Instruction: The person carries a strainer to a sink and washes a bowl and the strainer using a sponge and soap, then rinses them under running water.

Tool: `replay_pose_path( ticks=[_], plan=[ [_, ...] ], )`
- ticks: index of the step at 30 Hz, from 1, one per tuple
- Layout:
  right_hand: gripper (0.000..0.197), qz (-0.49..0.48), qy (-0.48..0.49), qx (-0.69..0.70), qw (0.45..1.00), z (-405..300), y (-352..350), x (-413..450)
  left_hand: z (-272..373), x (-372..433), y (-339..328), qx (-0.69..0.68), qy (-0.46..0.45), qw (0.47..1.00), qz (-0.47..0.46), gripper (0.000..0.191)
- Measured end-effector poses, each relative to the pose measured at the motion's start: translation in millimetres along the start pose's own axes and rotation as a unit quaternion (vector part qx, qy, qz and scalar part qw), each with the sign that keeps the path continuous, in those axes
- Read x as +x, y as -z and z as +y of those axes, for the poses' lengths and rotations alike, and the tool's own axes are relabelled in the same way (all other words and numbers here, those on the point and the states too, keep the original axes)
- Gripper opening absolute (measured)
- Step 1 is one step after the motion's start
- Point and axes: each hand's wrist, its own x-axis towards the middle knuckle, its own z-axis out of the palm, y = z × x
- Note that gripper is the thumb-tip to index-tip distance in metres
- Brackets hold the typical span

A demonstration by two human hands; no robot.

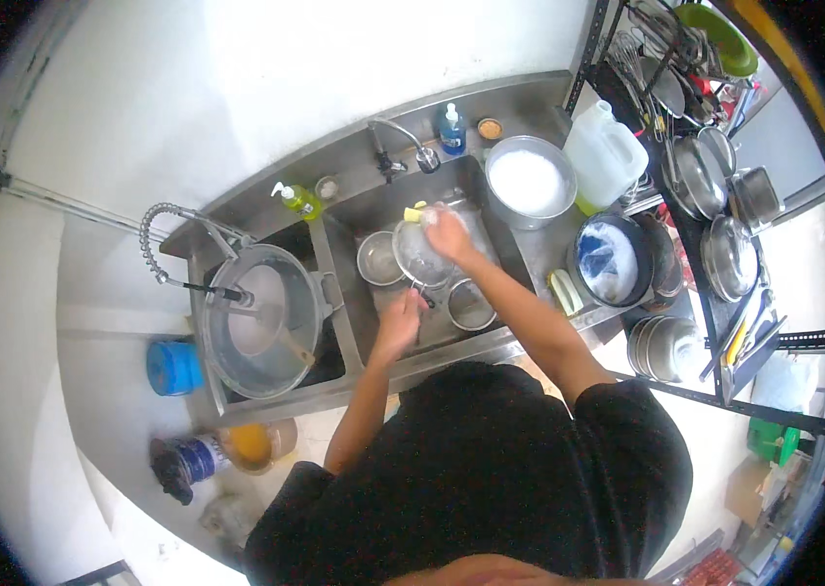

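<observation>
Over the sink basin (354, 322), my left hand (401, 322) grips the handle of a round metal strainer (416, 258). A yellow sponge (413, 214) pokes out from under the fingers of my right hand (448, 233), which presses against the strainer's far right side; the fingertips are partly hidden by suds. Left of the strainer, a small metal bowl (377, 261) lies in the basin. A second round metal vessel (472, 306) sits to the right of my left hand, below my right forearm.
A large tub (320, 322) fills the left basin beneath a spring-hose faucet (156, 249). Right of the sink stand a pot of foam (530, 179), a plastic jug (603, 157) and a dark sudsy pot (610, 256). A tap (394, 139) arches over the back edge.
</observation>
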Motion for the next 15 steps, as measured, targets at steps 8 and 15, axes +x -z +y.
replay_pose_path(
  ticks=[8, 15],
  plan=[
    [0.051, 0.034, 0.337, -0.137, 0.931, 29, -24, -58, 13, -4, 10, -0.325, 0.171, 0.926, -0.084, 0.048],
    [0.054, 0.008, 0.195, -0.101, 0.976, 59, -19, -52, -1, -11, -21, -0.243, 0.133, 0.960, -0.048, 0.051]
  ],
)
